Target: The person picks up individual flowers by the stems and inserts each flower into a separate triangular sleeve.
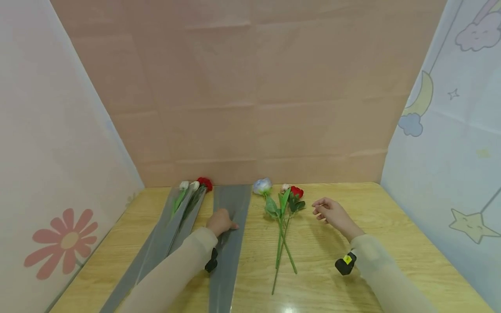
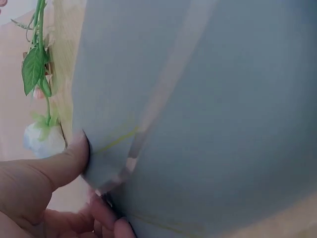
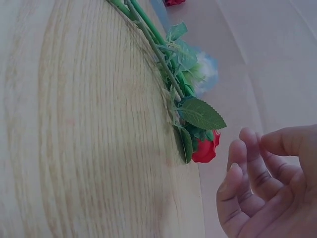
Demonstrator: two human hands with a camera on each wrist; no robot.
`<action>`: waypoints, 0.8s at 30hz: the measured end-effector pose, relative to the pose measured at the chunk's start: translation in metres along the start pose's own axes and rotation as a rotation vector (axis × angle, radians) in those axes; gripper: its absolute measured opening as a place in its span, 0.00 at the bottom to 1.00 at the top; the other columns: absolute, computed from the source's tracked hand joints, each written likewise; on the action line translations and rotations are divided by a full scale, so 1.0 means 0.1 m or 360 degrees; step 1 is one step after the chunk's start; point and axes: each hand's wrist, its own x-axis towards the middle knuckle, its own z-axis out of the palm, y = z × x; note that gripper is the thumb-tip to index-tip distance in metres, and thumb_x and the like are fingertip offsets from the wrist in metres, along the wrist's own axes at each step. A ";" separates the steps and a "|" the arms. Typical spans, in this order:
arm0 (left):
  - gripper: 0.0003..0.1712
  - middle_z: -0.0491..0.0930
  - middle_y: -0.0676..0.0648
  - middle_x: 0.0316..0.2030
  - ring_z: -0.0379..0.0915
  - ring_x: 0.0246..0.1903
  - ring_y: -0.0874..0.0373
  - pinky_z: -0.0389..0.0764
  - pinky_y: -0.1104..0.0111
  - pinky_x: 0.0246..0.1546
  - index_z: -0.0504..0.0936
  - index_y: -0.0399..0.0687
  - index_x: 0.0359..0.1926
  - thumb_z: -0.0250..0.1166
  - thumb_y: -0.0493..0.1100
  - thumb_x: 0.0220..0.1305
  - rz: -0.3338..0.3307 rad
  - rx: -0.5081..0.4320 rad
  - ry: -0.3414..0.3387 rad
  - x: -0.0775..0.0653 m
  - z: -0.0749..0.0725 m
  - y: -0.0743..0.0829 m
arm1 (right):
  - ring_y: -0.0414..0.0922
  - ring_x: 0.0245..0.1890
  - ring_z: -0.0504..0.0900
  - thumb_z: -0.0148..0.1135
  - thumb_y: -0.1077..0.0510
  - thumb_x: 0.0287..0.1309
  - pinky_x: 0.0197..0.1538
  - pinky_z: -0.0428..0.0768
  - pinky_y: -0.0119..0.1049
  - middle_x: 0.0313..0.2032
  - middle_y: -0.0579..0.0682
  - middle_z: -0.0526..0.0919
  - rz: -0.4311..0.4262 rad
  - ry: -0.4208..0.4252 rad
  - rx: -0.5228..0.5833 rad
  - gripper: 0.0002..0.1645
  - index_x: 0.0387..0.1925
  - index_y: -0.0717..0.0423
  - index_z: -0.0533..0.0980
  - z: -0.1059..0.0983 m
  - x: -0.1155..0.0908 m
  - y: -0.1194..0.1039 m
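My left hand (image 1: pixel 220 221) is at the grey see-through flower sleeve (image 1: pixel 231 269), its thumb and curled fingers gripping the sleeve's edge in the left wrist view. To the right lie loose artificial flowers: a pale blue-white flower (image 1: pixel 262 186), a small pale pink one (image 1: pixel 285 188) and a red rose (image 1: pixel 296 192), their green stems (image 1: pixel 280 248) crossing. My right hand (image 1: pixel 332 213) hovers right of the red rose, holding nothing, with its fingers loosely bent. In the right wrist view, the thumb is close to the fingertips, and the rose (image 3: pixel 205 149) is apart from them.
On the left lies another grey sleeve (image 1: pixel 156 248) with two white tulips (image 1: pixel 184 185) and a red flower (image 1: pixel 205 183) in it. The wooden table (image 1: pixel 336 287) ends at a pinkish backdrop (image 1: pixel 254 108). Printed white panels (image 1: pixel 70 130) stand at both sides.
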 end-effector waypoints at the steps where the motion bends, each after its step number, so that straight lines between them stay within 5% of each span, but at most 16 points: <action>1: 0.24 0.82 0.43 0.33 0.70 0.26 0.54 0.75 0.62 0.29 0.81 0.34 0.36 0.76 0.51 0.50 0.0015 0.0005 0.0000 0.00 -0.01 0.00 | 0.49 0.37 0.80 0.43 0.57 0.74 0.37 0.77 0.43 0.43 0.61 0.79 -0.0005 -0.0001 0.0002 0.19 0.57 0.68 0.67 0.00 0.00 0.00; 7: 0.15 0.79 0.43 0.27 0.66 0.22 0.55 0.73 0.64 0.27 0.82 0.33 0.29 0.69 0.45 0.60 0.0107 -0.0005 0.0012 -0.02 -0.03 0.00 | 0.53 0.39 0.80 0.44 0.57 0.73 0.38 0.77 0.42 0.42 0.61 0.79 -0.0016 0.0004 -0.0002 0.19 0.56 0.68 0.67 0.01 0.02 -0.01; 9: 0.12 0.80 0.41 0.30 0.69 0.25 0.54 0.73 0.62 0.29 0.81 0.31 0.34 0.63 0.40 0.63 0.0157 -0.0042 0.0048 -0.02 -0.07 -0.01 | 0.55 0.40 0.80 0.44 0.58 0.73 0.38 0.77 0.42 0.42 0.60 0.79 -0.0017 0.0001 -0.0007 0.20 0.56 0.69 0.67 0.02 0.02 -0.01; 13: 0.11 0.77 0.38 0.35 0.68 0.30 0.51 0.72 0.60 0.33 0.73 0.28 0.43 0.54 0.35 0.66 0.0272 -0.0221 0.0127 -0.03 -0.29 0.05 | 0.56 0.40 0.80 0.44 0.58 0.73 0.38 0.77 0.42 0.42 0.60 0.79 -0.0024 -0.0001 0.0001 0.19 0.56 0.69 0.67 0.03 0.02 -0.04; 17: 0.09 0.74 0.40 0.39 0.69 0.33 0.52 0.71 0.61 0.33 0.68 0.38 0.48 0.53 0.38 0.71 0.0398 -0.0469 0.0179 -0.11 -0.56 0.27 | 0.52 0.38 0.80 0.45 0.57 0.73 0.38 0.78 0.42 0.42 0.61 0.79 -0.0061 -0.0051 0.0061 0.20 0.55 0.69 0.67 0.11 0.02 -0.13; 21: 0.11 0.76 0.40 0.49 0.76 0.43 0.50 0.78 0.60 0.40 0.69 0.43 0.50 0.57 0.39 0.70 0.0712 -0.0528 0.0229 -0.24 -0.68 0.54 | 0.51 0.44 0.80 0.47 0.49 0.73 0.47 0.79 0.46 0.51 0.63 0.77 -0.0157 -0.0229 0.0236 0.28 0.61 0.68 0.63 0.28 0.02 -0.33; 24: 0.12 0.78 0.41 0.49 0.78 0.48 0.50 0.80 0.61 0.44 0.69 0.45 0.52 0.58 0.38 0.70 0.1033 -0.0342 0.0154 -0.35 -0.67 0.70 | 0.59 0.60 0.72 0.42 0.44 0.74 0.60 0.72 0.53 0.64 0.68 0.66 -0.0264 -0.0423 0.0563 0.37 0.70 0.66 0.52 0.37 0.02 -0.50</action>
